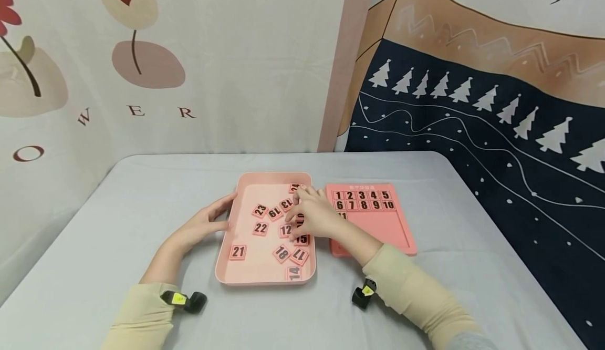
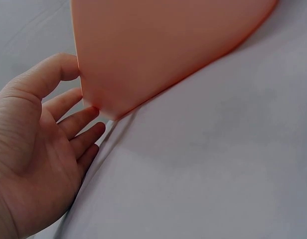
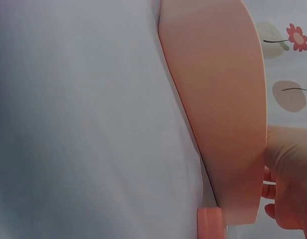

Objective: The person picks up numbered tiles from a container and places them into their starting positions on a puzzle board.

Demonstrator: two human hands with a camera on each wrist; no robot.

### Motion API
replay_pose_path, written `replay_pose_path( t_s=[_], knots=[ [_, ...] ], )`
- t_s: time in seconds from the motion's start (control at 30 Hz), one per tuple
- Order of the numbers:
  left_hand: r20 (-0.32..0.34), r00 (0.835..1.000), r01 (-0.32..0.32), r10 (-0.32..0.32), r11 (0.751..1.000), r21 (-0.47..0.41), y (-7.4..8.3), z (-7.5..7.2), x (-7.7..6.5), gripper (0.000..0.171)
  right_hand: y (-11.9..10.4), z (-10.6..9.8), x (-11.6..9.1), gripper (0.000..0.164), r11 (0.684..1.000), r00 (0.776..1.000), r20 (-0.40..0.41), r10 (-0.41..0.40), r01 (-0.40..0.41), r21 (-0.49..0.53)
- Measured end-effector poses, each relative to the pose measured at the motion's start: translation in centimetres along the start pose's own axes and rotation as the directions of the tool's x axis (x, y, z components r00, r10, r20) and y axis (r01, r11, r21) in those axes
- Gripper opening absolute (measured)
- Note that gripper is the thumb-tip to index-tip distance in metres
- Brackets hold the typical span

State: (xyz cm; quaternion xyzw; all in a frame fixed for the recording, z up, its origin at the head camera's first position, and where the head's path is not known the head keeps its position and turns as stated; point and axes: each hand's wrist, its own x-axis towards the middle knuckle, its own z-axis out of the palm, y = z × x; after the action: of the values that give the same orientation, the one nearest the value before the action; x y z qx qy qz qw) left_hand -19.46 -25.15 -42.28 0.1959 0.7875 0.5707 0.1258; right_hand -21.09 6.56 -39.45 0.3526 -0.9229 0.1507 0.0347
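A pink tray holds loose number tiles, among them tile 12, tile 22 and tile 21. My right hand reaches over the tray's right rim, palm down. Its fingers are spread and bent, with thumb and fingertips right beside tile 12; they partly cover tile 15 and others under them. My left hand rests against the tray's left side, fingers loosely extended. In the left wrist view, its fingertips touch the outer wall.
Right of the tray lies a pink number board, its top rows filled with tiles 1 to 10. Tile 11 below them is partly hidden by the right hand. A pale cloth covers the table; printed curtains hang behind.
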Motion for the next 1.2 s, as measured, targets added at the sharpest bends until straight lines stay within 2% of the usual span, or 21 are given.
replay_pose_path(
  t_s=[0.33, 0.5, 0.6, 0.73, 1.0, 1.2],
  knots=[
    [0.002, 1.0, 0.002, -0.002, 1.0, 0.008, 0.1, 0.0, -0.1, 0.073, -0.4, 0.0, 0.3, 0.028, 0.999, 0.999, 0.036, 0.03, -0.031, 0.01],
    [0.004, 1.0, -0.007, 0.007, 1.0, 0.006, 0.1, -0.1, -0.1, 0.073, -0.5, -0.1, 0.3, 0.026, 0.999, 1.0, 0.028, 0.014, -0.015, 0.041],
    [0.003, 1.0, -0.008, 0.008, 1.0, 0.008, 0.0, -0.1, -0.1, 0.073, -0.4, -0.3, 0.1, 0.028, 0.998, 1.0, -0.009, -0.01, 0.011, 0.055],
    [0.004, 1.0, -0.01, 0.01, 1.0, 0.006, -0.1, 0.0, 0.0, 0.073, 0.2, -1.0, -0.6, 0.03, 0.997, 0.995, -0.099, -0.023, 0.031, 0.077],
    [0.003, 1.0, -0.009, 0.009, 1.0, 0.005, -0.1, 0.0, 0.0, 0.074, 2.3, -3.3, -2.9, 0.024, 0.989, 0.964, -0.265, 0.014, 0.026, 0.148],
    [0.008, 1.0, -0.013, 0.012, 1.0, 0.006, -0.1, 0.0, 0.1, 0.073, 4.1, -4.8, -5.1, 0.026, 0.989, 0.947, -0.318, 0.035, 0.014, 0.15]
  ],
)
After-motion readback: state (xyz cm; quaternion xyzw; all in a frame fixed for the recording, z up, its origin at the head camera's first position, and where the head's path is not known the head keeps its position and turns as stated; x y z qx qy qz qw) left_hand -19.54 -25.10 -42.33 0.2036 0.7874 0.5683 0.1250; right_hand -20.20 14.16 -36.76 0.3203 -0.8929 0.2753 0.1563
